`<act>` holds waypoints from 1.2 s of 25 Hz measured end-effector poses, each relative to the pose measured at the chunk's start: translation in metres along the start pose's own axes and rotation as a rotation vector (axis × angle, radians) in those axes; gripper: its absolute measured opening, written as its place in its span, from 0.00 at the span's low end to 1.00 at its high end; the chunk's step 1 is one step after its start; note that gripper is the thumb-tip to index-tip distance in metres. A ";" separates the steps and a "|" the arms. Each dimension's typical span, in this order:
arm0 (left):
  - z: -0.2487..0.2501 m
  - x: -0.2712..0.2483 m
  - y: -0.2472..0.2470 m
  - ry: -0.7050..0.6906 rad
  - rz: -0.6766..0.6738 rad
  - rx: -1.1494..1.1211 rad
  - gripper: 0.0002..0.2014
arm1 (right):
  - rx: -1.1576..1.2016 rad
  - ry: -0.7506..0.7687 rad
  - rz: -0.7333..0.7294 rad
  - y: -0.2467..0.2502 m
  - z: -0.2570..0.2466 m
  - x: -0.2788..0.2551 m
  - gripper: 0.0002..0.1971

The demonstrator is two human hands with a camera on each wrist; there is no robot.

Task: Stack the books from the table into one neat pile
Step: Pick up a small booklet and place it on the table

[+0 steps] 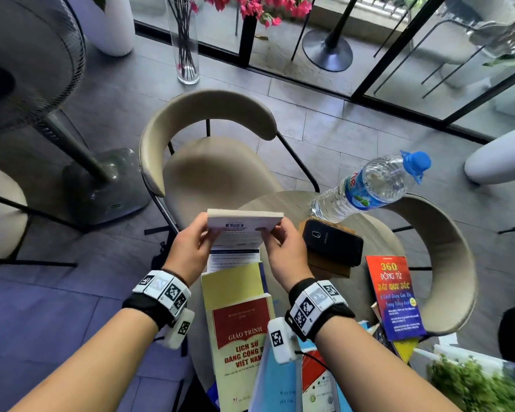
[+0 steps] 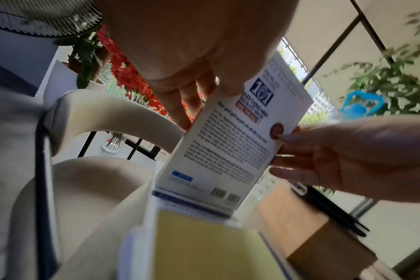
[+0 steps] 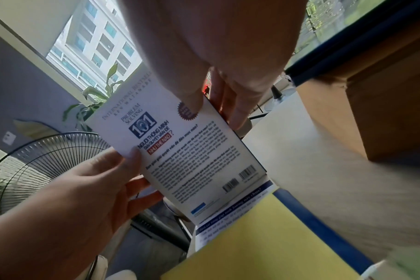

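I hold a small white book [image 1: 241, 230] tilted up above the far edge of the round table, its back cover toward me. My left hand [image 1: 191, 245] pinches its left side and my right hand [image 1: 283, 245] pinches its right side. The wrist views show the same white book [image 2: 230, 144] [image 3: 192, 151] with thumbs on the cover and fingers behind. Its lower edge rests on a white-and-blue book [image 1: 232, 258]. A yellow book [image 1: 232, 283] and a cream-and-red book [image 1: 241, 340] overlap toward me. A red-and-blue book [image 1: 394, 295] lies at the right.
A black phone [image 1: 333, 242] lies on a brown book [image 1: 329, 266] right of my hands. A water bottle [image 1: 369, 185] stands on the table's far side. Beige chairs [image 1: 208, 138] ring the table [image 1: 268, 203]; a fan [image 1: 27, 69] stands at the left.
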State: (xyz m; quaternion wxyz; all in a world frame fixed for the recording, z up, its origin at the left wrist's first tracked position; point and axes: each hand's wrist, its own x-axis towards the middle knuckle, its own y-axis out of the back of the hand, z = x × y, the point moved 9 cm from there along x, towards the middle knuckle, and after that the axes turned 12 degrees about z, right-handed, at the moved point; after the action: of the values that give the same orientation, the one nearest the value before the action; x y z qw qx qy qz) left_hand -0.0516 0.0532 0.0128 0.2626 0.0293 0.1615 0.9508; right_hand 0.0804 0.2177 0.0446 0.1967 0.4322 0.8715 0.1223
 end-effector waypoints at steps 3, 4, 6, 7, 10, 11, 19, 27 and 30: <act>-0.008 -0.005 0.000 -0.027 -0.017 0.211 0.05 | -0.108 0.016 -0.064 -0.003 0.006 -0.004 0.13; -0.008 -0.006 0.002 -0.037 -0.015 0.269 0.06 | -0.138 0.021 -0.074 -0.002 0.008 -0.005 0.14; -0.003 -0.007 0.004 -0.080 0.000 0.345 0.08 | -0.164 0.038 -0.096 0.004 0.011 -0.009 0.16; 0.003 -0.009 0.006 -0.118 0.010 0.374 0.07 | -0.170 0.049 -0.104 0.008 0.011 -0.011 0.17; 0.027 -0.019 0.004 -0.238 0.025 0.452 0.05 | -0.200 0.090 -0.124 0.028 0.008 -0.019 0.14; 0.032 -0.023 0.003 -0.270 0.020 0.478 0.07 | -0.212 0.103 -0.130 0.035 0.009 -0.022 0.12; 0.068 -0.069 -0.044 -0.406 -0.089 0.563 0.17 | -0.294 0.183 -0.143 0.110 0.036 -0.052 0.13; 0.069 -0.090 -0.131 -0.270 -0.214 0.564 0.25 | -0.352 0.168 -0.046 0.186 0.075 -0.043 0.06; 0.075 -0.089 -0.154 -0.257 -0.235 0.558 0.14 | -0.346 0.171 0.012 0.204 0.092 -0.035 0.08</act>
State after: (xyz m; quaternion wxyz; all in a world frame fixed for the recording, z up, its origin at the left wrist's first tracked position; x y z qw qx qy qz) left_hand 0.1109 0.1548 0.0367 0.3708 0.2011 0.3836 0.8215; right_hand 0.2847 0.3153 0.0494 0.1927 0.3852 0.8484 0.3078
